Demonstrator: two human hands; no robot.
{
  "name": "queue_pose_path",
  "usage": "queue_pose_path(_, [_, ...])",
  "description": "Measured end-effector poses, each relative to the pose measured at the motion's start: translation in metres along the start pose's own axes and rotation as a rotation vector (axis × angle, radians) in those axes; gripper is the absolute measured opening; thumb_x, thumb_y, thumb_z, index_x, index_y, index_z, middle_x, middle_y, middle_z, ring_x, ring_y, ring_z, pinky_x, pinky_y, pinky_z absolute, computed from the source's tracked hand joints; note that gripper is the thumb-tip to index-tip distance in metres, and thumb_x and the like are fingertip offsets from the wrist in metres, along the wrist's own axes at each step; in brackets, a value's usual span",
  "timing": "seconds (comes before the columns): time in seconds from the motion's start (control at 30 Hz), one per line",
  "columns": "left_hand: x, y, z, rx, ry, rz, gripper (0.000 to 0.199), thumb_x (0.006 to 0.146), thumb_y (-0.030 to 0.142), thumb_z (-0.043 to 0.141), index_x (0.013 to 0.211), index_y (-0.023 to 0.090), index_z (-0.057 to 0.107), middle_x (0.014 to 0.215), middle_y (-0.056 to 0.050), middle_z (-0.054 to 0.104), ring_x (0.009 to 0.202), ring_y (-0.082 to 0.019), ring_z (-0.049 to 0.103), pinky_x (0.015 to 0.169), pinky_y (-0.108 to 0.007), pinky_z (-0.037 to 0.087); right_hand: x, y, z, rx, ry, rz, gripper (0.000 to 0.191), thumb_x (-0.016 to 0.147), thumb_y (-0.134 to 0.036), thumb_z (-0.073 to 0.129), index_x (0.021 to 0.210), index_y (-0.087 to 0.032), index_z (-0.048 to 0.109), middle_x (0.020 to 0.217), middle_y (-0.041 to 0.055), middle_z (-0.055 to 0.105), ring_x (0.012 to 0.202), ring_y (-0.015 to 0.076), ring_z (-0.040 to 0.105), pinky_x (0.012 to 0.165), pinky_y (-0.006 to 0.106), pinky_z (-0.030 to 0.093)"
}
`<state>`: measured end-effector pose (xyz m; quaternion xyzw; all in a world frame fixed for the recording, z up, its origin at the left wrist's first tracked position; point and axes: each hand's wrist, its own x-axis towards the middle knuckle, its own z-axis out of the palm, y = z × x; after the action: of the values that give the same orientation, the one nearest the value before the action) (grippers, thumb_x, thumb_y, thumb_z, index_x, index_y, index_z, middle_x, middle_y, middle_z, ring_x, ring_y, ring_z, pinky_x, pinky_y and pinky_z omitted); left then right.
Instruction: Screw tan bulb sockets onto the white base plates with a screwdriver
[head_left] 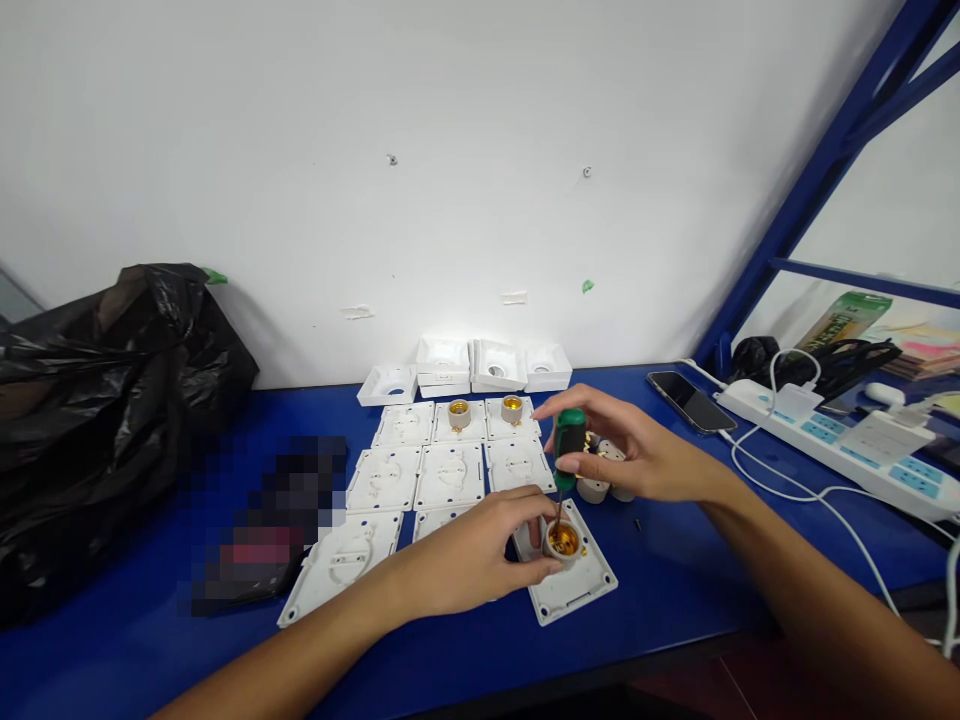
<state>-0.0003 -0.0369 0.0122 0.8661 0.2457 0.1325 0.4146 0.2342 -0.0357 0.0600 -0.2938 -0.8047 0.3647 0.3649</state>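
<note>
Gripped in my right hand (626, 445) is a screwdriver (571, 445) with a green and black handle. It stands nearly upright, its shaft reaching down into a round lamp socket (562, 540) lined with brass-coloured metal. My left hand (495, 545) has thumb and fingers closed around that socket, which sits on a square white base plate (577, 590). The screw under the tip is too small to make out. Several loose lamp sockets (592, 490) lie behind my right hand, partly hidden by it.
White base plates (450, 475) lie in rows, two bearing sockets (459, 414). White covers (442, 355) are stacked by the wall. A black bag (112, 400) stands left; a phone (694, 402) and power strip (832, 440) with cables lie right. A small dark screw (638, 524) rests on the blue table.
</note>
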Motion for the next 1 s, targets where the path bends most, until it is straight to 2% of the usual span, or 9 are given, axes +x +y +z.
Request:
queue_pose_path(0.13, [0.001,-0.001,0.0,0.033,0.022,-0.012,0.021,0.093,0.033,0.071,0.11,0.022,0.068,0.099,-0.004,0.067,0.094,-0.022,0.062,0.084,-0.033,0.049,0.014,-0.004,-0.015,-0.048,-0.199,0.073,0.036,0.096,-0.029,0.069,0.131,-0.025,0.062,0.107,0.0042,0.067,0.088,0.0157,0.064,0.077,0.032,0.056])
queue_pose_path(0.17, [0.001,-0.002,0.0,0.032,0.023,-0.016,0.02,0.092,0.033,0.071,0.109,0.021,0.068,0.098,-0.004,0.066,0.093,-0.022,0.062,0.084,-0.033,0.049,0.015,-0.003,-0.017,-0.014,-0.205,0.059,0.033,0.098,-0.03,0.066,0.131,-0.025,0.064,0.108,0.0048,0.067,0.088,0.0157,0.064,0.078,0.033,0.056])
queue_pose_path(0.23, [0.0,-0.002,0.0,0.018,0.025,-0.016,0.021,0.092,0.035,0.071,0.108,0.021,0.068,0.1,-0.004,0.067,0.094,-0.022,0.062,0.086,-0.033,0.049,0.014,0.002,-0.017,0.078,-0.17,0.008,0.029,0.102,-0.03,0.059,0.129,-0.026,0.066,0.112,0.0061,0.067,0.092,0.0162,0.065,0.08,0.034,0.056])
queue_pose_path(0.33, [0.0,-0.002,0.001,0.001,0.028,-0.011,0.022,0.092,0.034,0.071,0.11,0.023,0.068,0.103,-0.004,0.067,0.096,-0.022,0.062,0.088,-0.034,0.048,0.006,0.009,-0.014,0.12,-0.072,-0.048,0.029,0.103,-0.029,0.058,0.13,-0.027,0.068,0.106,0.0059,0.067,0.091,0.0167,0.064,0.076,0.032,0.056])
queue_pose_path(0.5, [-0.001,0.0,0.002,0.034,0.029,-0.03,0.019,0.094,0.034,0.068,0.11,0.023,0.066,0.096,-0.002,0.064,0.089,-0.02,0.06,0.082,-0.031,0.048,-0.003,0.005,-0.009,-0.104,0.054,-0.141,0.027,0.1,-0.025,0.061,0.126,-0.027,0.071,0.108,0.0064,0.073,0.094,0.0187,0.065,0.083,0.037,0.055])
queue_pose_path(0.7, [-0.001,-0.001,0.002,0.027,0.025,-0.033,0.021,0.093,0.035,0.07,0.111,0.023,0.067,0.101,-0.003,0.066,0.094,-0.022,0.062,0.087,-0.031,0.049,-0.006,-0.011,-0.004,-0.149,0.005,-0.136,0.027,0.103,-0.021,0.055,0.125,-0.024,0.069,0.108,0.0069,0.072,0.092,0.0181,0.065,0.078,0.034,0.055])
queue_pose_path(1.0, [-0.001,0.0,0.001,0.022,0.011,-0.039,0.024,0.095,0.036,0.069,0.115,0.023,0.066,0.102,-0.004,0.066,0.095,-0.021,0.063,0.087,-0.031,0.049,-0.01,-0.013,-0.004,-0.179,0.008,-0.113,0.026,0.103,-0.022,0.054,0.125,-0.024,0.068,0.105,0.0064,0.07,0.09,0.0182,0.064,0.076,0.033,0.053])
